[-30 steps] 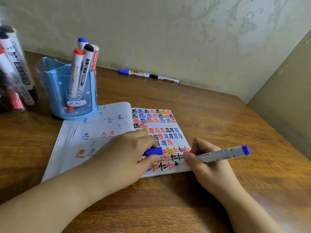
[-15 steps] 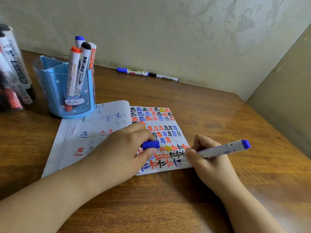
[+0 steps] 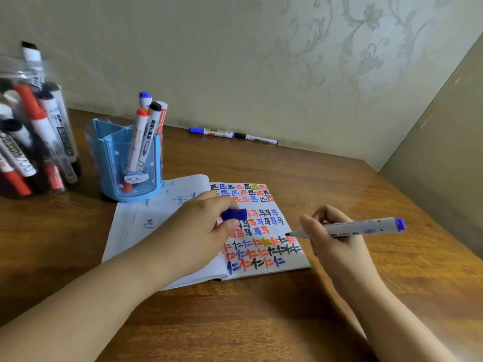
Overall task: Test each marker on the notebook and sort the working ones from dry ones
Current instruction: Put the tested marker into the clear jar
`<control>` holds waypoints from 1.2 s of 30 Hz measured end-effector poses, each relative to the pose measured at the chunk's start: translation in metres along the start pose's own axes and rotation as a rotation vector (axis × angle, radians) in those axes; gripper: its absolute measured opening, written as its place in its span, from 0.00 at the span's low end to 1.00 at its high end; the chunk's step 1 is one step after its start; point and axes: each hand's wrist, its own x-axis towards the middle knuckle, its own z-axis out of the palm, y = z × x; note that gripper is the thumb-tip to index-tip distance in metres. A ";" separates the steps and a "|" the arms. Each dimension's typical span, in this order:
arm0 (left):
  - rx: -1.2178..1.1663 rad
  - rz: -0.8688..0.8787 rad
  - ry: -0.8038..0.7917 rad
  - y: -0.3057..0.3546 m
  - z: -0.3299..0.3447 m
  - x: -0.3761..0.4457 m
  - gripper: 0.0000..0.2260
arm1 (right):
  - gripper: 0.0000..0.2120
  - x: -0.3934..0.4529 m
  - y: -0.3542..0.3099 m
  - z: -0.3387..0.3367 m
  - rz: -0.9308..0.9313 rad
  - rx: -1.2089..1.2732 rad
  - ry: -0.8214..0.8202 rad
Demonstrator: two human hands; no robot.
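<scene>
Single head-worn wide-angle view, forward and down, close over the hands at the wooden desk (image 3: 339,184).

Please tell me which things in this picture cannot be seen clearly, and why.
- Head view: jar of markers is cut by the left edge and blurred.
- Notebook: left hand hides the page middle.
- Blue cap: partly inside that hand.
- Labels on the blue marker in the right hand are too small.

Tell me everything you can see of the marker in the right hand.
The marker has a white barrel with small blue print, likely plastic, a blue end plug and a bare blue tip, uncapped. It lies nearly level, tip toward the notebook over its right edge, seemingly just off the page. The right hand grips its front half.
</scene>
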 end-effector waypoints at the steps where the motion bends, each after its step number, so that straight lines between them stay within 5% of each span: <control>1: 0.012 0.012 0.009 0.004 -0.007 0.002 0.08 | 0.14 0.004 -0.011 0.001 0.010 0.029 -0.020; 6: 0.080 0.025 0.030 0.008 -0.042 0.017 0.06 | 0.14 0.028 -0.062 0.013 -0.005 0.242 -0.194; 11: -0.025 -0.110 0.047 -0.025 -0.048 0.021 0.10 | 0.06 0.045 -0.059 0.057 0.092 0.543 -0.156; 13: -0.079 -0.165 0.074 -0.037 -0.041 0.017 0.13 | 0.10 0.044 -0.051 0.070 0.136 0.588 -0.148; 36: -0.146 0.038 0.064 -0.030 -0.030 -0.004 0.09 | 0.15 0.028 -0.029 0.078 0.114 0.476 -0.383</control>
